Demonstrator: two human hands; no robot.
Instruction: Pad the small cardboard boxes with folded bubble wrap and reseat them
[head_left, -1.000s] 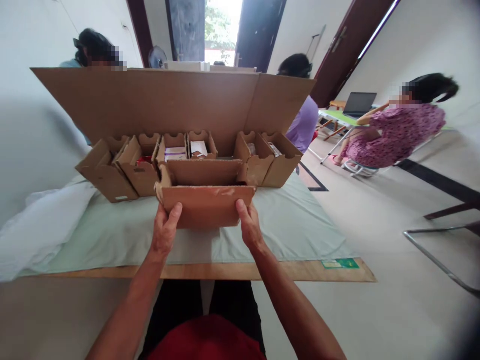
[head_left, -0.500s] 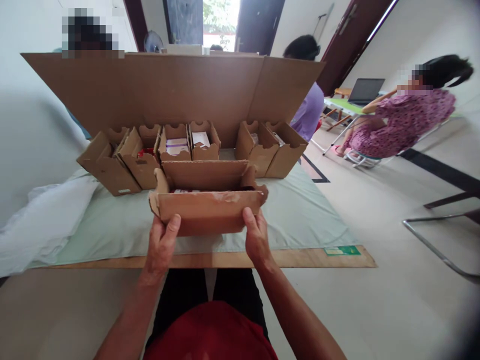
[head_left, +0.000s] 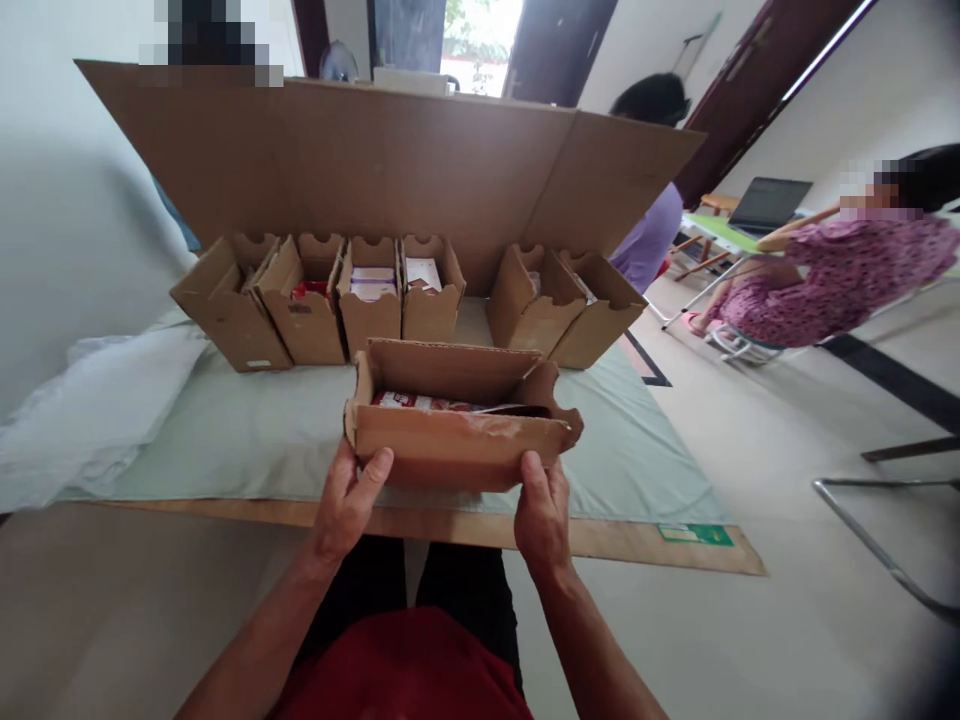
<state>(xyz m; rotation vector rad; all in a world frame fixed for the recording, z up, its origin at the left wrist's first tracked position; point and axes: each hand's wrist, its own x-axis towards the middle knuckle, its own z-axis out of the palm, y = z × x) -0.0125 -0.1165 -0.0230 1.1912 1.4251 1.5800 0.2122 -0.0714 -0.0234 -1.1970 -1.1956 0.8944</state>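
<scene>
Between my hands is an open-topped cardboard box (head_left: 457, 455) with notched ends, turned lengthwise across me. My left hand (head_left: 352, 495) grips its left end, thumb on the near wall and fingers hidden beneath or behind. At the right end my right hand (head_left: 541, 505) holds it the same way. Red and white printed packets (head_left: 420, 402) lie inside the box. Behind it, similar cardboard boxes stand in a row, among them one with red contents (head_left: 309, 290) and one with white and purple cartons (head_left: 373, 284). A gap separates the left group from the two right boxes (head_left: 529, 310).
A tall cardboard panel (head_left: 420, 160) stands behind the row. Crumpled clear plastic (head_left: 120, 400) lies on the left of the pale green tablecloth (head_left: 262, 430). A person in purple (head_left: 652, 235) sits behind the panel; another person in a patterned pink dress (head_left: 817, 290) sits at right by a laptop (head_left: 771, 205).
My view has shifted and tilted. The held box, with both hands still on it, appears further right and slightly lower, and more of the packets inside now shows.
</scene>
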